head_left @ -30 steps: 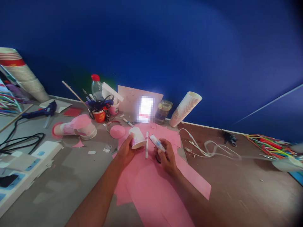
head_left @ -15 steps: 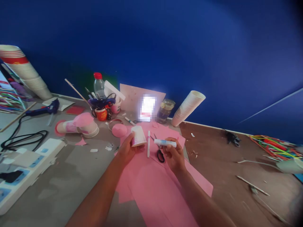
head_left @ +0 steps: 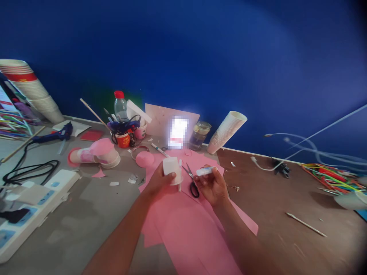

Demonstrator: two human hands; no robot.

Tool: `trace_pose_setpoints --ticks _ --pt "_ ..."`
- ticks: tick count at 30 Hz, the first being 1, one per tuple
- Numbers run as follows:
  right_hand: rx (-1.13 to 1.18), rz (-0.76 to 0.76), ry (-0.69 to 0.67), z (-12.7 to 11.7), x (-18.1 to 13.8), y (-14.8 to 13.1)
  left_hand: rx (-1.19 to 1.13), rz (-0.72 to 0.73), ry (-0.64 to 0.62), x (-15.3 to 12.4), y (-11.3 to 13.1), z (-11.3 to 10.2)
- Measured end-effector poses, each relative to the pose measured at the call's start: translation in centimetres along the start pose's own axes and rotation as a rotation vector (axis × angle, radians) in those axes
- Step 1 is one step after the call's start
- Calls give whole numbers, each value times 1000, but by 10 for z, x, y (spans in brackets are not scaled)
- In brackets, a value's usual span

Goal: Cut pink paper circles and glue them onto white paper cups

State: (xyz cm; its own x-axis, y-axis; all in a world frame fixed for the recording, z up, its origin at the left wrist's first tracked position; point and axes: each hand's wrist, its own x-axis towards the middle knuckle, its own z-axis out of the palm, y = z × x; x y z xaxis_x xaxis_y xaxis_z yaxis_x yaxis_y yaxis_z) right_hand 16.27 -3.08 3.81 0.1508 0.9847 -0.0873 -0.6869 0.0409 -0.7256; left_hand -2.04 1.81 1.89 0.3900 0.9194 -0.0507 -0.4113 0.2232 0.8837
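Above the spread pink paper, a white paper cup is gripped by the left hand, with the thumb pressed across its side and the cup's rim pointed downward. By the right hand, a white tube is pinched between thumb and fingers, to the right of the cup and apart from it; its print is too blurred to be read. Between the 2 hands, scissors with black handles are laid on the paper, their blades pointed away from the wearer. A slim white stick is partly hidden behind the cup.

Farther left, a pink disc is seen at the paper's edge, and 1 assembly of cups and pink paper is laid on its side. Near the blue wall, a bottle with a red cap, a bright, pixelated screen, a jar and a leaning stack of cups are lined up. At the far left, a glue gun is placed behind a white power strip. On the right, a bundle of coloured sticks is seen.
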Motion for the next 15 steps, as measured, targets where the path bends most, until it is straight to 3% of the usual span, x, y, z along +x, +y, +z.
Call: trace_pose_setpoints --ticks 4,7,11,15 --pt "23 -5 -4 2 0 -1 394 308 82 -2 2 6" --pt "32 -5 -17 3 0 -2 615 483 70 -1 -1 6" --pt "-63 -48 -20 8 -2 -1 766 455 65 1 -8 2" --pt "-185 -145 -12 15 -4 -1 765 415 89 0 -11 3"
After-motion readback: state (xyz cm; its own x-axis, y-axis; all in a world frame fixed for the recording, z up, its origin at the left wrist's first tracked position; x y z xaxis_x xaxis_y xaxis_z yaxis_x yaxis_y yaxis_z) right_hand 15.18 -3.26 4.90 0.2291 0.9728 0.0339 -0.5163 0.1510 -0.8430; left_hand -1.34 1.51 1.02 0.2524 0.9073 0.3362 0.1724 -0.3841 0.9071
